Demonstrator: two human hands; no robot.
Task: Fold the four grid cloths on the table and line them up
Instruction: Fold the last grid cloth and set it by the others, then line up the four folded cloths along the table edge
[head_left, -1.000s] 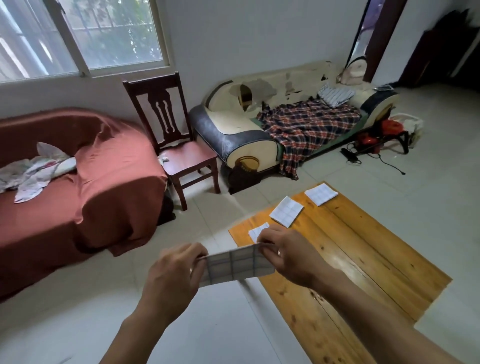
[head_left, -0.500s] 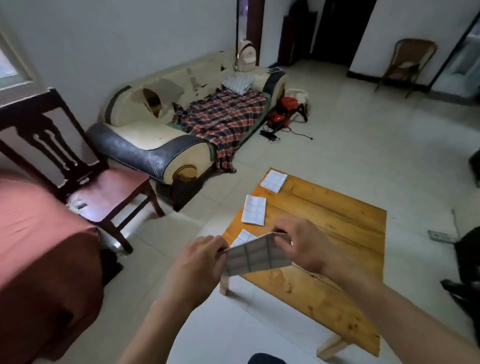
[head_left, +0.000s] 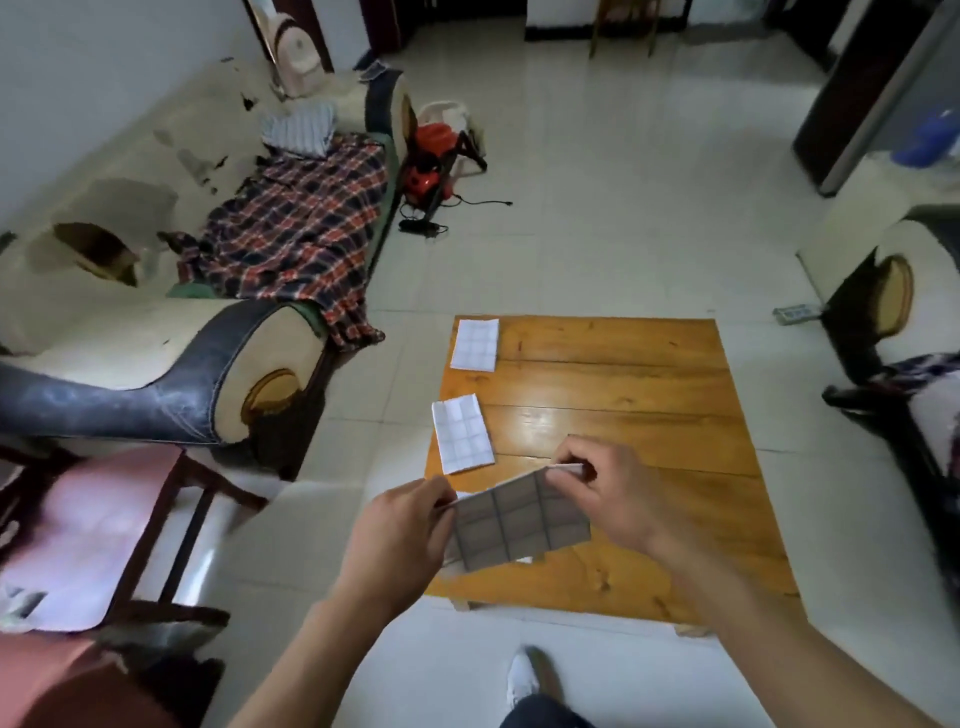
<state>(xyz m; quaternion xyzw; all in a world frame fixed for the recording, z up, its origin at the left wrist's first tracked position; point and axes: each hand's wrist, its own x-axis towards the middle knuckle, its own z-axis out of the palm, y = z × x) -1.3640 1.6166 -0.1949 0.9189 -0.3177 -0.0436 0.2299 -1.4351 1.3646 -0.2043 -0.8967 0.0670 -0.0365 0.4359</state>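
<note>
Both hands hold one folded grid cloth (head_left: 519, 525) up in the air over the near left corner of the wooden table (head_left: 623, 395). The left hand (head_left: 400, 535) pinches its left edge between thumb and curled fingers; the right hand (head_left: 608, 493) pinches the upper right corner the same way, so the cloth hangs tilted, right end higher. Under it a white sliver of another cloth (head_left: 522, 560) shows on the table, mostly hidden.

Two more folded cloths lie flat along the table's left edge: the middle cloth (head_left: 462, 440) just beyond the hands, and the far cloth (head_left: 475, 344) at the far left corner, well apart from each other. The rest of the table, toward its right and far edges, is bare wood.

Left of the table a strip of tiled floor (head_left: 597, 208) separates it from a worn sofa (head_left: 156, 322) carrying a plaid blanket (head_left: 296, 228). A wooden chair (head_left: 104, 519) stands at near left. A shoe (head_left: 524, 675) shows on the floor just short of the table's near edge.

Compared with half a second ago, the view looks more steeply down and the table lies squarer across it; the cloth has shifted right, now over the table rather than past its corner.
</note>
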